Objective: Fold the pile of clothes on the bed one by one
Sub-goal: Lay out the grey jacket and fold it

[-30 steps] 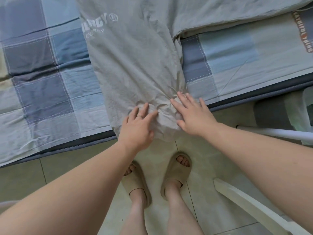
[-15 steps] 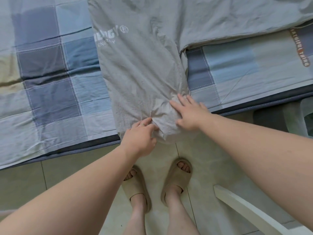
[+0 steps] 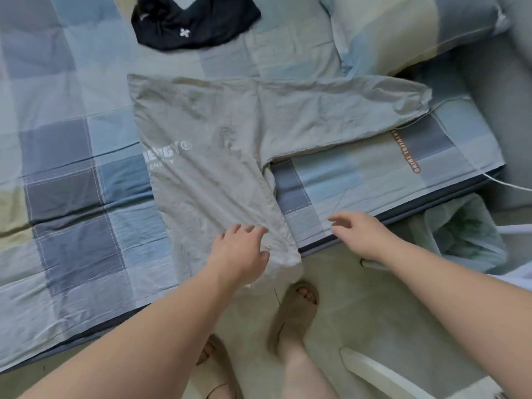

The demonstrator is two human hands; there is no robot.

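- Left hand [image 3: 240,249] lies loose on the grey trousers [image 3: 207,168], lower centre; right hand [image 3: 359,234] hovers wide, empty.
- Best bet: lay that leg over the other, seams matched.

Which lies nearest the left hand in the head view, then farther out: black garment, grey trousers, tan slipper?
1. grey trousers, touched by the left hand at the near edge of the bed.
2. tan slipper, on the floor just right of that hand.
3. black garment, far across the bed.
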